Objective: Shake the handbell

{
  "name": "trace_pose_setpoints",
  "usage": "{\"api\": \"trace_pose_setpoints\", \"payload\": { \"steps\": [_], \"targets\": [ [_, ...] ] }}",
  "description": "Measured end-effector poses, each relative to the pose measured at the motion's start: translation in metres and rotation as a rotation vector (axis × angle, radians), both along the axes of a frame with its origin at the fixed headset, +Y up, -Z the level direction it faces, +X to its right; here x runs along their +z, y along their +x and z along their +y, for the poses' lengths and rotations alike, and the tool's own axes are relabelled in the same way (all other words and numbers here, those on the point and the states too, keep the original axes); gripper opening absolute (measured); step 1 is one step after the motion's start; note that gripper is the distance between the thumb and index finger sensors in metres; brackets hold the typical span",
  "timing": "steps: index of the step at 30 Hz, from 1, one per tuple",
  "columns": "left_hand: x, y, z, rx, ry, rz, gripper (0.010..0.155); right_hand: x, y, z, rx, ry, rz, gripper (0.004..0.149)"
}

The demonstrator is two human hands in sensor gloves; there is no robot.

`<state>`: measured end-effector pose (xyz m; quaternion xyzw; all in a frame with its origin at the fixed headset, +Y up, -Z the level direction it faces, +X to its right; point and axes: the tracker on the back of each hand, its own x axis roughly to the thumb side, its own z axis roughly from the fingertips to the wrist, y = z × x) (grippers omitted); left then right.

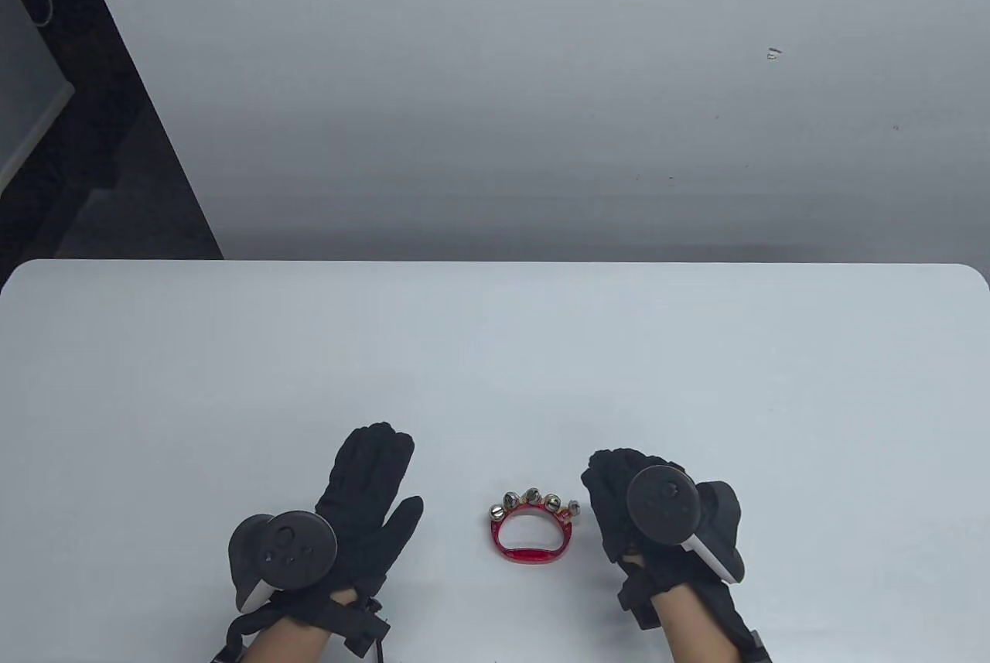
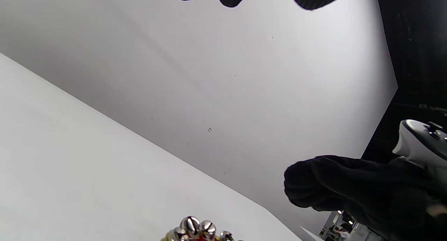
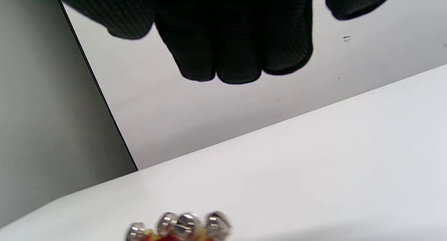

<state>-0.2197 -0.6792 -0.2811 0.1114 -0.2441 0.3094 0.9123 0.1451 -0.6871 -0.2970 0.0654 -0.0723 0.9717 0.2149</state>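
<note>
Handbell (image 1: 530, 531) is flat on the table (image 1: 495, 353), near the front edge, between the two hands: red loop handle toward the person, row of silver jingle bells (image 1: 534, 502) on the far arc. Nothing is holding it. Left hand (image 1: 363, 497) is well off to its left, fingers extended and flat, empty. Right hand (image 1: 646, 512) sits just beside the bell's right end, fingers curled loosely downward, also empty; can't tell from the table view if a fingertip touches the end bell, and the right wrist view shows its fingers (image 3: 237, 56) hanging clear above the bells. Step in hand looks like the pickup, right hand being the obvious candidate. Suggest going for the straight red bar on the near side, fingers through the loop, thumb wrapped, and staying off the bells so they ring free. Lift clear of the table before shaking, wrist loose, grip firm enough that the loop doesn't spin.
</note>
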Motion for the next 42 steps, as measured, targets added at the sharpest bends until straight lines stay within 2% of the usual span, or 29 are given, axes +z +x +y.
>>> {"api": "trace_pose_setpoints", "payload": {
  "steps": [3, 5, 7, 9, 21, 42],
  "targets": [
    [0.000, 0.000, -0.001, -0.046, -0.003, 0.023, 0.072, 0.001, 0.010, -0.020, 0.021, 0.008, -0.006, 0.060],
    [-0.002, 0.000, -0.004, -0.090, -0.029, 0.036, 0.073, -0.001, 0.011, -0.027, 0.042, -0.079, 0.052, 0.067],
    [-0.002, -0.001, -0.007, -0.111, -0.045, 0.035, 0.075, -0.002, 0.011, -0.031, 0.049, -0.056, 0.052, 0.072],
    [-0.003, -0.002, -0.010, -0.120, -0.051, 0.025, 0.075, -0.004, 0.011, -0.035, 0.054, -0.090, 0.059, 0.075],
    [-0.004, 0.002, -0.019, -0.164, -0.077, -0.009, 0.076, -0.005, 0.011, -0.041, 0.009, -0.126, 0.081, 0.070],
    [-0.003, 0.005, -0.020, -0.167, -0.095, -0.027, 0.076, -0.005, 0.007, -0.044, -0.021, -0.167, 0.120, 0.069]
  ]
}}
